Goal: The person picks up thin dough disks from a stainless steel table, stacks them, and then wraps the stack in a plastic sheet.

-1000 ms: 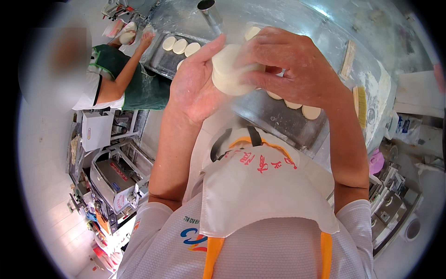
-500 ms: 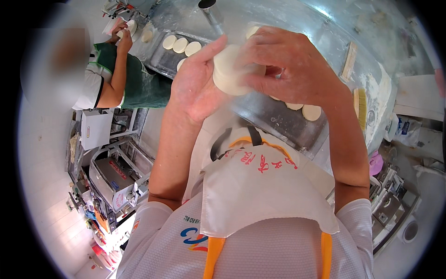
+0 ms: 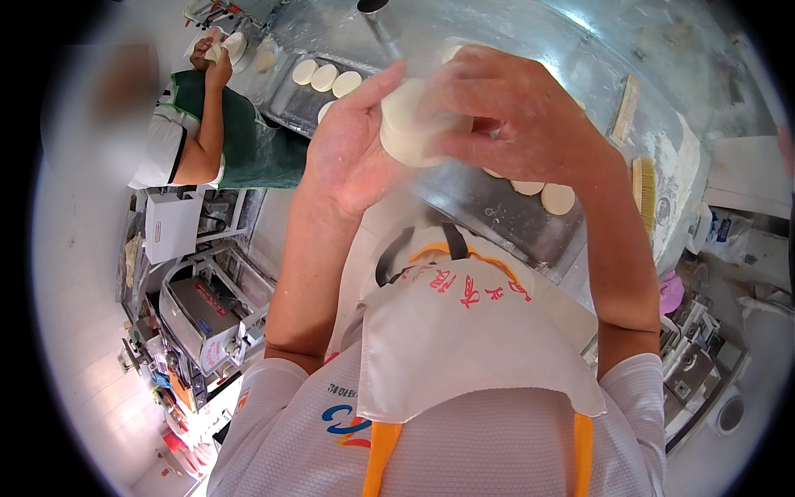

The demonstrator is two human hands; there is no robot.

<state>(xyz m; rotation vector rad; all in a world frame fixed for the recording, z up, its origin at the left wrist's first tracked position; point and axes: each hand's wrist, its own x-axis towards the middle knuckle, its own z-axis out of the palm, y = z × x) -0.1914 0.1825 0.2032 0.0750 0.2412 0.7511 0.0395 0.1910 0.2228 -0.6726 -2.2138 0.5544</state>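
Note:
Between my hands is a thick, pale dough round [image 3: 406,137], perhaps stacked; its right side is blurred. My left hand [image 3: 352,161] cradles it against the palm with the thumb pointing up. From the right, my right hand [image 3: 517,116] curls round its edge, the fingers smeared by motion. Below and behind my hands lies a dark metal tray [image 3: 489,222] with several flat dough rounds [image 3: 557,199], partly hidden by my right hand. More rounds [image 3: 346,84] rest on a dark tray [image 3: 284,114] at the far left.
A metal cylinder [image 3: 381,25] stands beyond my left hand on the floury steel table [image 3: 464,23]. To the right are a wooden bar [image 3: 624,112] and a bristle brush [image 3: 644,195]. A co-worker in a green apron [image 3: 248,145] handles dough at the far left.
My hands keep nearly the same place around the dough, with the right fingers blurred in both frames. The co-worker's hands have shifted slightly, and a piece of dough shows upright in them.

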